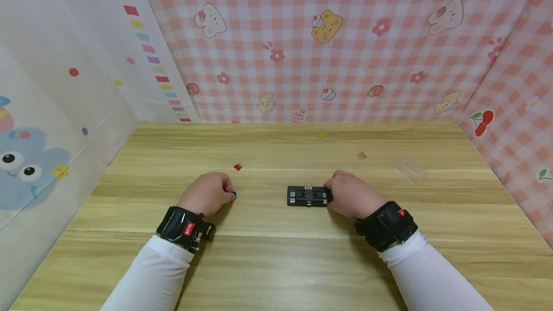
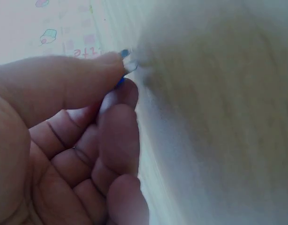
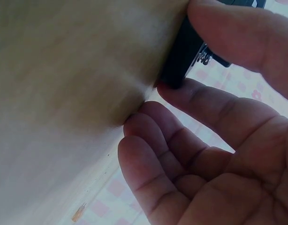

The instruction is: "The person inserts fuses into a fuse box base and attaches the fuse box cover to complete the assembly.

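My left hand (image 1: pixel 207 193) pinches a small blue piece (image 1: pixel 234 195), and my right hand (image 1: pixel 350 195) grips a black block (image 1: pixel 307 196) with silver-grey squares and a dot of red at its middle. Beyond the block on the pale, streaky wood-grain table (image 1: pixel 276 263) lie a red piece (image 1: pixel 237 167), an orange piece (image 1: pixel 362 155), a yellow speck (image 1: pixel 320 135) and a clear cover (image 1: pixel 411 169). Behind the table hangs a pink-and-white checked cloth (image 1: pixel 367 52) printed with bears, rabbits and flowers. My sleeves (image 1: pixel 151 277) are white, my wristbands (image 1: pixel 183 228) black with red tags.
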Demonstrator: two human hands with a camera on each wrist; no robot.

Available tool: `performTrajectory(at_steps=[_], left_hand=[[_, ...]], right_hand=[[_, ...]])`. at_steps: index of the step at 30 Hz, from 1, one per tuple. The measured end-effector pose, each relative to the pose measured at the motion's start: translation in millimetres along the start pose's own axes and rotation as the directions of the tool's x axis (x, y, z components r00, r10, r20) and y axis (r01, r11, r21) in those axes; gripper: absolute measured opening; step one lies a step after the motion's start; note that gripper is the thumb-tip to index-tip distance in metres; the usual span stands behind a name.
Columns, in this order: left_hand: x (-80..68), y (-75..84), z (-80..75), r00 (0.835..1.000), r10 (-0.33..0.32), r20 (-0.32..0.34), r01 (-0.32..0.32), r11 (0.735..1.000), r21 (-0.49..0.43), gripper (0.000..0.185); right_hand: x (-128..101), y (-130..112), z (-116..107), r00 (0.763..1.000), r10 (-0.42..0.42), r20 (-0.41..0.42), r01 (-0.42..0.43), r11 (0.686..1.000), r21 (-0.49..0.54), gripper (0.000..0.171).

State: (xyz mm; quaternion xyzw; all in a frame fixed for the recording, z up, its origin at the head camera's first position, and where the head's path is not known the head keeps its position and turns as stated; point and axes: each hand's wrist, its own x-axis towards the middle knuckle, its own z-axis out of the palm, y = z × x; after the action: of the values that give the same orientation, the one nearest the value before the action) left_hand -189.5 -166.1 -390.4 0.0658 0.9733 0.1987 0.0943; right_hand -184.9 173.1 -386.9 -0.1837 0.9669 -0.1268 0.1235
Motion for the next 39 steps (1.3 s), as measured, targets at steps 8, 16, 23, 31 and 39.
performTrajectory(at_steps=[8,16,23,31,39], left_hand=[[1.0,3.0,1.4,0.997,0.053,-0.061,-0.054,0.999,-0.01,0.013],[0.1,15.7,2.7,0.99,0.079,-0.12,-0.086,0.994,-0.059,0.009],[1.0,29.0,4.2,0.983,0.111,-0.144,-0.123,0.989,-0.079,0.019],[3.5,43.6,9.4,0.982,0.104,-0.156,-0.117,0.99,-0.083,0.017],[7.4,58.3,15.0,0.976,0.148,-0.162,-0.159,0.985,-0.06,0.013]], right_hand=[[-0.4,0.2,1.5,1.0,-0.004,-0.013,0.004,1.0,-0.002,0.026],[-1.4,-1.1,-0.3,1.0,0.003,-0.014,-0.003,1.0,-0.001,0.026],[-1.6,-1.7,1.1,1.0,0.013,-0.006,-0.013,1.0,0.006,0.026],[-1.0,-0.2,3.6,1.0,0.015,-0.009,-0.015,1.0,0.005,0.025],[0.1,0.5,3.6,1.0,0.014,-0.003,-0.014,1.0,0.005,0.027]])
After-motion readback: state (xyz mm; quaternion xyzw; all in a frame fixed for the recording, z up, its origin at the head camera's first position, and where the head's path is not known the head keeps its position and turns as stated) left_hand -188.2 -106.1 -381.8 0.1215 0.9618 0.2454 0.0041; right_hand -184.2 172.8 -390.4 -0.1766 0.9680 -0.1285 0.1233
